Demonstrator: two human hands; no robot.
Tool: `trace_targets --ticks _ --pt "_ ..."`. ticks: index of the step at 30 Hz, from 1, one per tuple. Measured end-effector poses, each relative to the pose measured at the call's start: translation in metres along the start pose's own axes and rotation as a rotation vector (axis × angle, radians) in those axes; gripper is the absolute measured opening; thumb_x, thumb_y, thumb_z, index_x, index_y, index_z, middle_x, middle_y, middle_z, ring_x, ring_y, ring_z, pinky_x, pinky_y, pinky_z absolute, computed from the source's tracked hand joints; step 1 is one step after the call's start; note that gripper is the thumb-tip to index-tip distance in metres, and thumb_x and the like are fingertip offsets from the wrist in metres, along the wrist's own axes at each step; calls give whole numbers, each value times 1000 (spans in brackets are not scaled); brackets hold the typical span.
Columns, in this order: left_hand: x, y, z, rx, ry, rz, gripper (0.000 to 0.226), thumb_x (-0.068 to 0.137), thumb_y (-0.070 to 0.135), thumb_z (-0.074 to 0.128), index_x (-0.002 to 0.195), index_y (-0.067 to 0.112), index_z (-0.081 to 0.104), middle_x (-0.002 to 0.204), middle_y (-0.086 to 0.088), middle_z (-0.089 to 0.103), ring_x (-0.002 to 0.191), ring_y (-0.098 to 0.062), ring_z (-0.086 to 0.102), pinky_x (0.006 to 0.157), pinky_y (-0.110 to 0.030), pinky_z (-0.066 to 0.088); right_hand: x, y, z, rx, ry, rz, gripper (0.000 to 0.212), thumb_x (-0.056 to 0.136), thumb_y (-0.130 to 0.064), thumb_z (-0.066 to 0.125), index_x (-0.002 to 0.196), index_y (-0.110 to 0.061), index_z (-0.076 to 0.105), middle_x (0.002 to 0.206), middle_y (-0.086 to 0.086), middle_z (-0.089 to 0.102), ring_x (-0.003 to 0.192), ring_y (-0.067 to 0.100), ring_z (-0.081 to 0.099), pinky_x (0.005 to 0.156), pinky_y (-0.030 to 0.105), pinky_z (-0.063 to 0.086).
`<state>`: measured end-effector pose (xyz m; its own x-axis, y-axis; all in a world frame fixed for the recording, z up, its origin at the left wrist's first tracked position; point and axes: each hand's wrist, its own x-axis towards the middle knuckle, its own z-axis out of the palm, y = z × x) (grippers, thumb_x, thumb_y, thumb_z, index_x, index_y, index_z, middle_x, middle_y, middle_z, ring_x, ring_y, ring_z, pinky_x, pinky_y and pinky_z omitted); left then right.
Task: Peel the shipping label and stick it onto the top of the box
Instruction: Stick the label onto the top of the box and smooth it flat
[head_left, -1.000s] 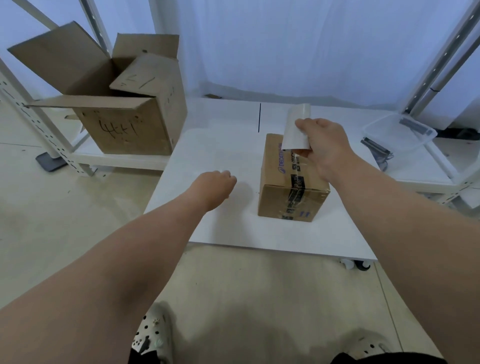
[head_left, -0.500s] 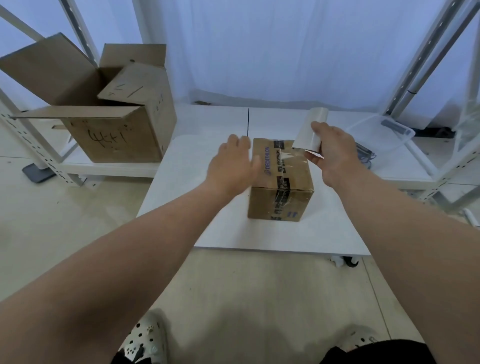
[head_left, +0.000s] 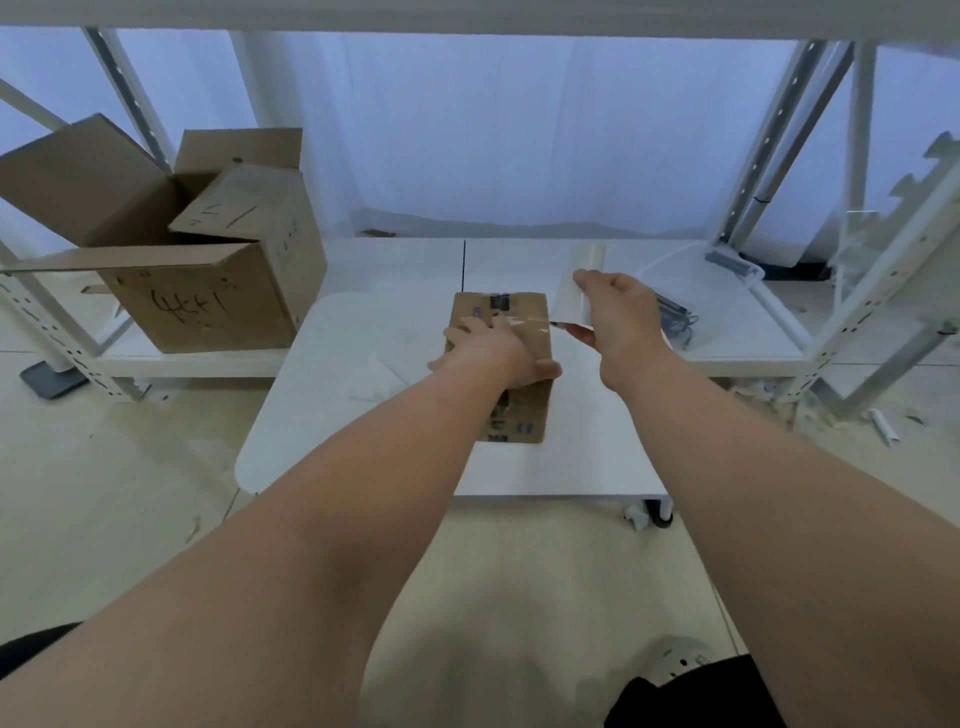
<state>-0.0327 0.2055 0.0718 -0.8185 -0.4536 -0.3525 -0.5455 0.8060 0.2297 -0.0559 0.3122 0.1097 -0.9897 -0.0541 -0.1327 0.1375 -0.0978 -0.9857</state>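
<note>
Head view: near the middle of the white counter (head_left: 363, 415) sits the small cardboard box (head_left: 524, 410), and the left hand (head_left: 493, 353) lies palm down on its top, fingers relaxed and thumb at the right edge. Just off the box's 3 o'clock side, the right hand (head_left: 618, 317) pinches the white shipping label (head_left: 569, 304) between thumb and fingers, the curled sheet standing upright close beside the box's top, not yet on it. Farther off, a large open carton (head_left: 208, 306) stands at 10 o'clock and a clear plastic tub (head_left: 696, 280) at 2 o'clock.
</note>
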Motion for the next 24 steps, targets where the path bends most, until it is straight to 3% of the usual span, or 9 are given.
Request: trace_targets --ticks 5,11,17,20,24 --pt "-5 -25 -2 -34 14 67 100 71 69 54 149 27 8 157 -9 6 143 -39 2 109 -62 22 2 -3 -9 1 -4 -9 14 90 -18 59 77 -16 51 87 -2 53 79 11 53 80 32 58" --pt "-13 -45 -3 19 -31 94 99 69 69 53 149 33 6 159 -7 -5 144 -42 -8 111 -64 12 -5 -4 -7 -67 -50 -22 15 88 -19 60 77 -17 50 101 8 57 93 21 56 82 35 58" --pt "-22 -54 1 3 -7 51 112 56 85 55 146 38 8 154 -19 4 140 -45 13 109 -62 22 -13 -5 -1 -118 -95 -38 12 89 -20 59 88 -11 51 85 0 54 76 12 54 81 34 56" --pt "-24 -50 1 16 24 24 109 57 80 57 146 37 11 146 -20 21 129 -42 31 104 -55 34 -16 -4 -1 -155 -107 -49 12 89 -20 59 83 -13 51 84 0 54 75 11 54 79 33 56" --pt "-28 -57 -1 -43 63 7 104 60 74 59 146 42 8 141 -15 27 127 -39 32 103 -50 35 -19 -4 -4 -170 -99 -60 13 89 -20 59 80 -15 51 83 -1 54 74 11 54 82 35 55"
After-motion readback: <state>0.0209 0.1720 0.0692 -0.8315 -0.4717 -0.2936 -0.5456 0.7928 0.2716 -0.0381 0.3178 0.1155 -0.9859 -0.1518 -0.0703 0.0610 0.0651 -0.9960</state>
